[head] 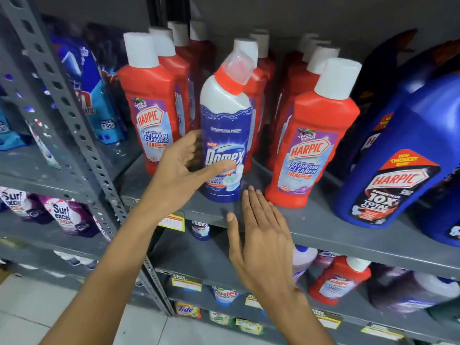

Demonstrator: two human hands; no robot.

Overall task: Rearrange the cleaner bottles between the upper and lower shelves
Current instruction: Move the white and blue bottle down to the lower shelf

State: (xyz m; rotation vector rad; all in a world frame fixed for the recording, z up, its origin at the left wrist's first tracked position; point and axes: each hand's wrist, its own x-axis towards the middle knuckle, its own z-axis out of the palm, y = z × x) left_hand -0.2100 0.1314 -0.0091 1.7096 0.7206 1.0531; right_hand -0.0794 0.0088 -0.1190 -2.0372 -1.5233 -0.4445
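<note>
A white plastic Domex bottle with a blue label, red collar and clear angled cap (226,143) is seen standing upright near the front edge of the grey metal upper shelf (323,227); the left hand (184,168) is held just beside its left flank, palm turned toward it, the fingers spread loosely apart and the thumb crossing in front of the label; whether any fingertip actually touches the bottle cannot be told, and nothing is gripped. The right hand (261,232) is held flat and wide open below and in front of the bottle, the fingertips reaching the shelf's front edge just right of the bottle's base; nothing is held by it.

The tips of the left fingers are hidden behind the bottle's side; the rows at the back of the shelf are dim and blurred; a large blue Harpic jug with a black and red label (398,170) is cut off at the right edge.

The Domex bottle is flanked by red Harpic bathroom cleaner bottles with white caps, one to its left (149,105) and one to its right near the front edge (313,150), with more ranked behind. On the lower shelf (199,260) a second small Domex bottle (200,229) and a red Harpic bottle (338,280) are partly covered by the upper shelf's edge; a slotted grey upright post (67,108) stands to the left.
</note>
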